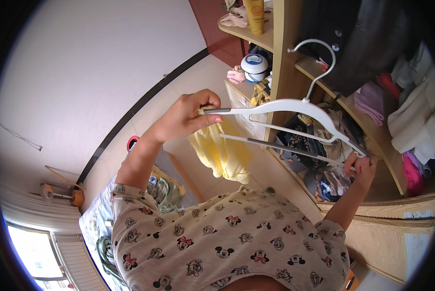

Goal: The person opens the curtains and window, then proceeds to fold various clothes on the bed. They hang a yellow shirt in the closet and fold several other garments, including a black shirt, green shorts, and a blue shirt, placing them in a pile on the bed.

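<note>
A white plastic clothes hanger (pixel 288 105) with a silver hook spans the space between my hands, its hook towards the wardrobe. My left hand (pixel 188 116) pinches its left end together with a pale yellow cloth garment (pixel 221 152), which dangles below in folds. My right hand (pixel 361 169) grips the hanger's other end. Below the frame runs a straight bar (pixel 286 147) with a dark ribbed strip; its left end is free, and its right end meets my right hand. My fingers hide how the bar joins there.
At right stands an open wooden wardrobe (pixel 286 54) with piled clothes (pixel 334 185) and a hanging dark garment (pixel 352 43). Side shelves hold a yellow tube (pixel 254 16) and a white-and-blue lidded container (pixel 254 67). A bed (pixel 97 214) with clothes lies at left.
</note>
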Tool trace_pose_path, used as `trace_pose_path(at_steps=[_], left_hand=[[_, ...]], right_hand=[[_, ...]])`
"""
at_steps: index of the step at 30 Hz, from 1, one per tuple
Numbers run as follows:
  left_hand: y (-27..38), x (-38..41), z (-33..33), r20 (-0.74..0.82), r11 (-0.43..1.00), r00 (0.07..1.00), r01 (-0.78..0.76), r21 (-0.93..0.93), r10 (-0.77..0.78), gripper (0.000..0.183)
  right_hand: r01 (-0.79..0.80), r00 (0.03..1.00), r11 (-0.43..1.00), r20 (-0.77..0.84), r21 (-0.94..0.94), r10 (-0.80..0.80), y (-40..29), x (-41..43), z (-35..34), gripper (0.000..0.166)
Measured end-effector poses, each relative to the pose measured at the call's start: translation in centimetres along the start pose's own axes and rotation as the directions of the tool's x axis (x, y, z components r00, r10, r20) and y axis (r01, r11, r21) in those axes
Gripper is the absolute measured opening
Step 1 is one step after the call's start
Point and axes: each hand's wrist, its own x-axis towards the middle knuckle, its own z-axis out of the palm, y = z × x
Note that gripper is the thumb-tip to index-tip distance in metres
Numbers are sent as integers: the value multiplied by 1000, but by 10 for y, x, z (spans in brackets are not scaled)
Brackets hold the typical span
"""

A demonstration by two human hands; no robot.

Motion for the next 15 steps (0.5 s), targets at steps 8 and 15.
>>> trace_pose_path(at_steps=[8,15], left_hand=[[-18,-22,-1,16,579,983,-96,-809,185,50],[3,-6,-9,-325,927,915,-315,-203,239,21]], right_hand=[[218,946,962,-277,166,-167,21,-18,-32,60],[41,981,743,-168,668,97,91,-50,40,60]])
